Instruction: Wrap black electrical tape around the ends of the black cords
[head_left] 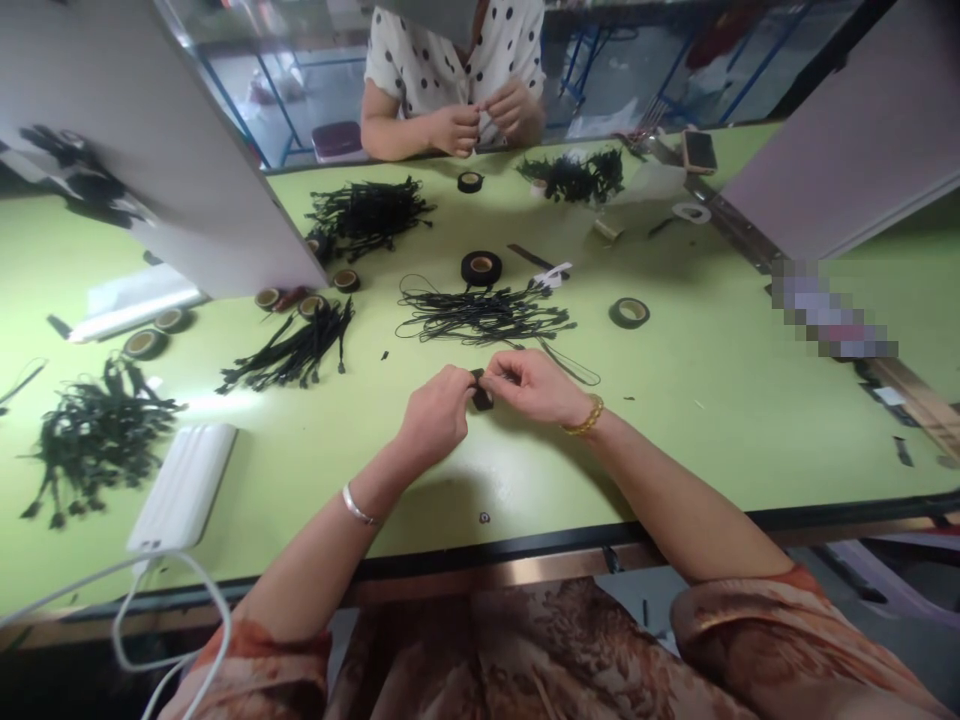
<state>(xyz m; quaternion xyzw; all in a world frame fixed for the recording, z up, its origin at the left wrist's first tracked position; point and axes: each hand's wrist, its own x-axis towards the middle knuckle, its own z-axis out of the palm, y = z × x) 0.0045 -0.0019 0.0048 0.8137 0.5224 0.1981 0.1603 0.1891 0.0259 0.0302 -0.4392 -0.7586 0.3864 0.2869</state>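
My left hand (441, 412) and my right hand (538, 386) meet over the table, fingertips pinched together. Between them is a small black piece (482, 398); its kind is too small to tell, and the fingers partly cover it. Just beyond my hands lies a loose pile of thin black cables (487, 315) with small connectors, some looped toward my right hand. A roll of black tape (481, 268) rests behind that pile, and another black tape roll (629, 313) lies to its right.
Bundled black cables (300, 345) lie left, with more cables (105, 430) near a white power strip (184, 488) and its cord. Across the table, a person's hands (480, 118) are together behind further cable piles (367, 215). White panels (225, 150) stand at both sides.
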